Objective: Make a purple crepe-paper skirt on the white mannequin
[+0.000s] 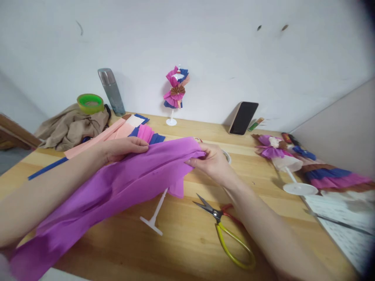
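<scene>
purple sheet (117, 187) slants lengthwise toward upper right

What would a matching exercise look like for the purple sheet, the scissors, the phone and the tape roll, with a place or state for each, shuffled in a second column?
Column one
1. purple sheet
2. scissors
3. phone
4. tape roll

Column two
A. propped up, dark front showing
B. resting on the brown cloth
C. held by the left hand and the right hand
D. lying open on the table

Right pairs: 1-C, 2-D, 3-A, 4-B.
</scene>
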Action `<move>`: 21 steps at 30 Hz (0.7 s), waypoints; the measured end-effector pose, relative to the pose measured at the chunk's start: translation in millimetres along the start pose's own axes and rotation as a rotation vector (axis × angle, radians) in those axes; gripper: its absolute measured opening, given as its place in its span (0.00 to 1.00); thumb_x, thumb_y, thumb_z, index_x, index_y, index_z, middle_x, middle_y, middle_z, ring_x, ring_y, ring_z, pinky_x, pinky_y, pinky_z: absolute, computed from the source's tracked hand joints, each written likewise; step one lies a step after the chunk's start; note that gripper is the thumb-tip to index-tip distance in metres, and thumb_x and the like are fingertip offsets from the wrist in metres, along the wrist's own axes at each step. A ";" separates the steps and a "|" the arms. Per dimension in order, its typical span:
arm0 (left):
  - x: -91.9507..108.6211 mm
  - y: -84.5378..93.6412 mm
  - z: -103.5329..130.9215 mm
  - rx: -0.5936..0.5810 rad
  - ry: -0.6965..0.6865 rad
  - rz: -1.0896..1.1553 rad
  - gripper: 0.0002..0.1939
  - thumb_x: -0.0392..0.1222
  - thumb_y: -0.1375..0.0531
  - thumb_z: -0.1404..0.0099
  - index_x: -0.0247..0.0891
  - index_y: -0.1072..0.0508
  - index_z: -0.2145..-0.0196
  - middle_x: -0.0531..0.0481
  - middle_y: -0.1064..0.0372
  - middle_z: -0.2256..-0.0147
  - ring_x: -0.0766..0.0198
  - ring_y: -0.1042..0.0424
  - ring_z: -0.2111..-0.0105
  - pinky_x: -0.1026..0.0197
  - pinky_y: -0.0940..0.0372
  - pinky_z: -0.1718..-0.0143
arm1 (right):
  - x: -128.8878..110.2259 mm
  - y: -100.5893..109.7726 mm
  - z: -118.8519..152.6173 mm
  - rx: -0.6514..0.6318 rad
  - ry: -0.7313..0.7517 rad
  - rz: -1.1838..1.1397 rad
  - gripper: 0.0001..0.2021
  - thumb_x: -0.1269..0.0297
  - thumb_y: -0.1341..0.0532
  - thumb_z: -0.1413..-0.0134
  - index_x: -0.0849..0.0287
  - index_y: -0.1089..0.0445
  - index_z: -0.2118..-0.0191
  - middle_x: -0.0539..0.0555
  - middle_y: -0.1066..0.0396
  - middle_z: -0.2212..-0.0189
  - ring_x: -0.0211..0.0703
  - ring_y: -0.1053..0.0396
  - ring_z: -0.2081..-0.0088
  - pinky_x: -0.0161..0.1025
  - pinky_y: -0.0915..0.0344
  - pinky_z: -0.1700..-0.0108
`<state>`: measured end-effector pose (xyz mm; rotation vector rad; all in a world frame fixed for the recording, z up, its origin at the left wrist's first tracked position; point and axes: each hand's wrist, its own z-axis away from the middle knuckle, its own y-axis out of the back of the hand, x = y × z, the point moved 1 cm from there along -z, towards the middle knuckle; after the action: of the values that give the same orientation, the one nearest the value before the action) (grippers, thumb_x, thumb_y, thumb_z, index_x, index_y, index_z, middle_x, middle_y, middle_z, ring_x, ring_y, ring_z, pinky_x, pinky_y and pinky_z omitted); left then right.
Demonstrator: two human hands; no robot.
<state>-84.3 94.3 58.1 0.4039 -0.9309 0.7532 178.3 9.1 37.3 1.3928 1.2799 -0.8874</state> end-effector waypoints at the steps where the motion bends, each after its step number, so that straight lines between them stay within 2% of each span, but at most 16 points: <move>1: -3.0 -1.3 -0.9 -0.016 0.005 0.011 0.18 0.52 0.28 0.51 0.34 0.24 0.71 0.51 0.26 0.74 0.68 0.31 0.75 0.65 0.33 0.71 | -2.7 -0.9 1.5 0.019 0.039 0.025 0.06 0.65 0.33 0.60 0.61 0.23 0.72 0.48 0.30 0.78 0.36 0.36 0.77 0.33 0.39 0.73; 5: -14.8 -3.9 -1.5 -0.097 -0.038 0.011 0.20 0.55 0.28 0.50 0.34 0.23 0.70 0.52 0.27 0.73 0.70 0.32 0.75 0.68 0.35 0.73 | -10.4 -2.9 6.8 0.050 0.130 0.074 0.05 0.68 0.36 0.59 0.60 0.23 0.72 0.49 0.29 0.77 0.36 0.36 0.76 0.33 0.40 0.74; 8: -16.4 -1.8 3.6 -0.181 -0.098 -0.041 0.24 0.54 0.28 0.52 0.36 0.23 0.62 0.50 0.25 0.66 0.66 0.28 0.72 0.66 0.34 0.71 | -11.1 -2.7 7.6 0.054 0.108 0.103 0.06 0.69 0.37 0.60 0.60 0.23 0.72 0.48 0.31 0.78 0.36 0.38 0.77 0.32 0.41 0.75; 10: -11.9 -0.1 10.1 -0.158 -0.138 -0.173 0.25 0.53 0.29 0.52 0.37 0.25 0.59 0.50 0.25 0.65 0.63 0.28 0.70 0.64 0.34 0.71 | -11.3 -2.7 7.1 0.071 0.082 0.135 0.06 0.68 0.38 0.60 0.61 0.24 0.73 0.48 0.32 0.79 0.36 0.38 0.77 0.33 0.42 0.75; 12: -3.1 -0.2 19.4 0.015 -0.235 -0.459 0.18 0.51 0.32 0.48 0.37 0.26 0.65 0.53 0.28 0.70 0.64 0.30 0.72 0.64 0.37 0.72 | -12.6 -4.3 7.1 0.089 0.052 0.157 0.07 0.68 0.38 0.60 0.61 0.23 0.73 0.48 0.33 0.80 0.36 0.39 0.78 0.33 0.43 0.76; 14: 7.3 -4.4 31.9 0.305 -0.406 -0.878 0.11 0.47 0.37 0.43 0.37 0.31 0.72 0.55 0.34 0.76 0.66 0.34 0.75 0.64 0.41 0.74 | -15.3 -8.0 7.9 0.098 0.018 0.152 0.08 0.67 0.38 0.60 0.60 0.22 0.72 0.48 0.31 0.79 0.36 0.38 0.78 0.33 0.41 0.75; 16: 14.2 -14.6 45.5 0.545 -0.581 -1.267 0.08 0.40 0.43 0.38 0.38 0.34 0.74 0.55 0.37 0.78 0.66 0.37 0.76 0.63 0.45 0.75 | -18.5 -13.8 9.2 0.087 -0.011 0.116 0.08 0.67 0.37 0.60 0.59 0.22 0.71 0.49 0.28 0.78 0.38 0.35 0.76 0.34 0.39 0.74; 19: 12.5 -35.6 60.8 0.782 -0.806 -1.690 0.14 0.30 0.53 0.33 0.38 0.32 0.71 0.50 0.30 0.72 0.61 0.33 0.71 0.60 0.45 0.73 | -20.5 -25.2 10.3 0.038 -0.033 0.005 0.06 0.66 0.36 0.60 0.58 0.22 0.72 0.50 0.24 0.74 0.41 0.30 0.72 0.36 0.34 0.69; 21: 5.0 -47.2 64.8 0.851 -0.842 -1.856 0.16 0.28 0.54 0.31 0.38 0.31 0.70 0.46 0.26 0.65 0.58 0.30 0.66 0.58 0.41 0.70 | -18.7 -32.7 9.2 0.005 -0.044 -0.068 0.06 0.67 0.37 0.60 0.58 0.22 0.72 0.50 0.23 0.73 0.42 0.28 0.70 0.36 0.33 0.66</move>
<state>-84.8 24.6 98.0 2.0336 -0.5217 -0.9093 144.1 -6.5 46.8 1.3329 1.2990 -0.9628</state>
